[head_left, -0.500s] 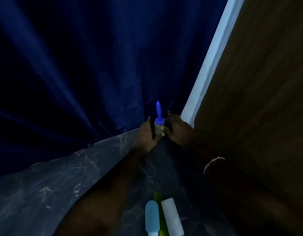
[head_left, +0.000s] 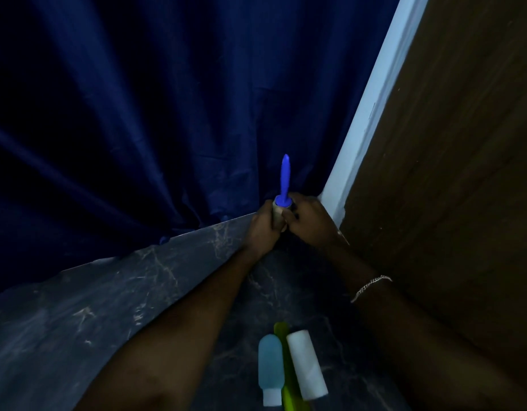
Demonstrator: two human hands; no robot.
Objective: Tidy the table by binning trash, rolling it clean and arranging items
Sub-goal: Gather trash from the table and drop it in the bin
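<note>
Roller [head_left: 281, 203]: upright at the far corner of the table [head_left: 108, 307], blue handle pointing up, drum end down. The drum is tan and mostly covered by fingers; whether its lower end touches the tabletop cannot be told, as the hands hide it.

Left hand [head_left: 263, 225]: closed around the left side of the drum, fingers wrapped from behind, forearm stretched across the table toward the corner.

Right hand [head_left: 308, 221]: closed on the right side of the drum, thumb and fingertips pressed at its front face, close beside the left hand's fingers. A chain bracelet [head_left: 370, 287] sits on the right wrist.

Both hands grip the same drum; the handle stands free above them.

Surroundings: dark blue curtain [head_left: 167, 114] hangs behind the table's far edge and bunches against it. A pale blue-white trim strip [head_left: 372, 105] runs diagonally down to the corner, with a brown wood-grain panel [head_left: 449, 173] to its right.

Near edge of the table, well apart from the hands: a pale blue bottle [head_left: 269, 369] lying with its white cap toward the camera, a green handle [head_left: 286, 381] just beside it, and a white roll [head_left: 306, 364] on the handle's right side. The three lie side by side, touching or nearly so. Table surface is dark marble-patterned with light veins.
</note>
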